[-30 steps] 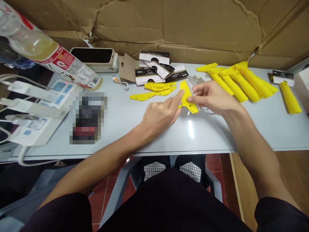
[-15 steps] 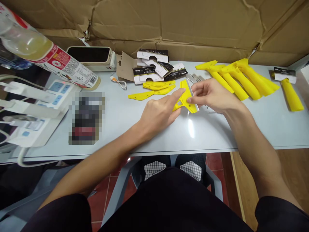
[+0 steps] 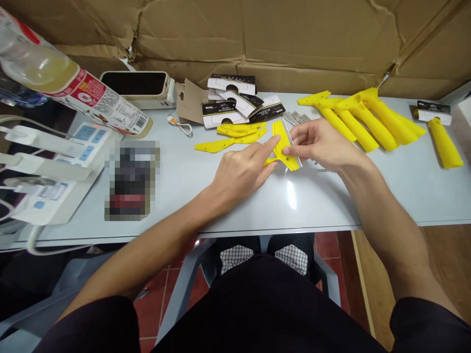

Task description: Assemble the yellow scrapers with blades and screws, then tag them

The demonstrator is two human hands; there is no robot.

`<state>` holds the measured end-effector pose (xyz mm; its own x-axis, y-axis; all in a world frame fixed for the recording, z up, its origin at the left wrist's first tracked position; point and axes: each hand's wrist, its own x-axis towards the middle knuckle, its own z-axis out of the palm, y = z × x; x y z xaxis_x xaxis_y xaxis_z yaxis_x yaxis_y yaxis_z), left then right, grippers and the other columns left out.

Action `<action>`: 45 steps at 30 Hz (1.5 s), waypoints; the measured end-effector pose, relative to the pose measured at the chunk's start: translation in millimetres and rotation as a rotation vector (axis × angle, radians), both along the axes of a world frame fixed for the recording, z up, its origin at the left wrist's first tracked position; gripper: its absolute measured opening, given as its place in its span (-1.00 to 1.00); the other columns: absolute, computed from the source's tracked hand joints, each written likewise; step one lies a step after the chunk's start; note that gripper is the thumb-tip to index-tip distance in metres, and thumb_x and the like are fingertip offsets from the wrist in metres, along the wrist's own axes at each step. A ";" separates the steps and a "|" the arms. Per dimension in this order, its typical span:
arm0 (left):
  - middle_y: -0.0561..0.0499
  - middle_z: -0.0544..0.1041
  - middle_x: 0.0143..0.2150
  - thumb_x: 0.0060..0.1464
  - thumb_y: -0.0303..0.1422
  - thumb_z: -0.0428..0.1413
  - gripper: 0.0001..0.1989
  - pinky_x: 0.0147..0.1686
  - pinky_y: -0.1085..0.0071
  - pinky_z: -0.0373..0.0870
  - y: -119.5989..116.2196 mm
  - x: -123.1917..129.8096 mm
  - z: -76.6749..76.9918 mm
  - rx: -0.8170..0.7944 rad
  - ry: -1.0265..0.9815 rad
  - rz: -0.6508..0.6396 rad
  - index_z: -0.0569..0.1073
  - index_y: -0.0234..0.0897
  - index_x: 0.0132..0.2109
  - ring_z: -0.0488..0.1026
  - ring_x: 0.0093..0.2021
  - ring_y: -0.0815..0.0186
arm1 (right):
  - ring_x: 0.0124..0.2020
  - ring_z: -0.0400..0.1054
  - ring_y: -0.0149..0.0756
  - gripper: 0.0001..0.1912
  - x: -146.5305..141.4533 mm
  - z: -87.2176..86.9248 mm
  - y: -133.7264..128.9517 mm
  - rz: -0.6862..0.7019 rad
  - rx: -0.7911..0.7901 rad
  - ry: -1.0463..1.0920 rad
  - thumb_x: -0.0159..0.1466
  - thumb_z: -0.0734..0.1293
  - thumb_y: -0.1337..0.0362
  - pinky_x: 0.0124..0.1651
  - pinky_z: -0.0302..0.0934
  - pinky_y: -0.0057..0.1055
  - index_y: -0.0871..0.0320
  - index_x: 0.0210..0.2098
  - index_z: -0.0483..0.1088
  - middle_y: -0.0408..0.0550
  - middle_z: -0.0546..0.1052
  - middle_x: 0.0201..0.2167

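Observation:
A yellow plastic scraper [image 3: 281, 139] is held between both hands above the table. My left hand [image 3: 241, 169] is closed round its handle, with the index finger stretched along the head; most of the handle is hidden by that hand. At the scraper's right edge runs a metal blade [image 3: 291, 132]. My right hand [image 3: 322, 144] pinches the head and blade there, thumb on top. Beside the right hand lie several loose metal blades [image 3: 297, 117], partly hidden by it. Left of the scraper are flat yellow plastic pieces [image 3: 239, 135].
Several yellow handles [image 3: 368, 120] lie at the back right, with a carded yellow one [image 3: 444, 144] beyond. Black-and-white cards [image 3: 230, 105] are piled at the back. A bottle [image 3: 95, 93], power strip [image 3: 73, 171] and phone [image 3: 134, 83] stand left. Cardboard [image 3: 279, 34] walls the rear.
The scraper has turned slightly and shifted a little to the left in my hands. Both hands keep nearly the same grip.

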<state>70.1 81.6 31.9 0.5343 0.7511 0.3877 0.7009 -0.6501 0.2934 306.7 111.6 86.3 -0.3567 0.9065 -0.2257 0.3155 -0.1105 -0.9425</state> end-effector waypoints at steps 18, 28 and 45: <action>-0.04 0.70 -0.09 0.24 -0.15 0.33 -0.39 -0.54 0.39 0.43 9.0 4.8 14.3 -0.651 -0.580 0.079 0.60 -0.17 0.39 0.45 -0.55 0.41 | -0.46 0.53 -0.26 -0.32 1.6 -5.0 2.4 -0.110 0.027 0.116 0.27 0.44 -0.45 -0.47 0.42 -0.33 0.09 -0.32 0.55 -0.01 0.59 -0.41; -0.11 0.75 0.07 0.26 -0.24 0.26 -0.56 0.12 0.17 0.57 11.8 2.0 10.4 -0.191 -0.343 0.092 0.69 -0.18 0.24 0.66 0.03 0.08 | -0.31 0.55 -0.19 -0.44 0.7 -0.8 1.8 -0.121 -0.039 0.110 0.21 0.61 -0.29 -0.38 0.53 -0.29 0.07 -0.23 0.56 -0.01 0.59 -0.34; -0.19 0.68 -0.04 0.30 -0.51 0.21 -0.76 -0.23 0.31 0.75 12.6 15.8 17.3 -1.363 -1.088 0.103 0.56 -0.37 0.10 0.72 -0.22 0.24 | -0.32 0.54 -0.15 -0.74 6.4 -12.7 9.0 -0.038 0.017 -0.049 0.16 0.67 0.14 -0.44 0.53 -0.25 0.07 -0.25 0.63 -0.01 0.68 -0.30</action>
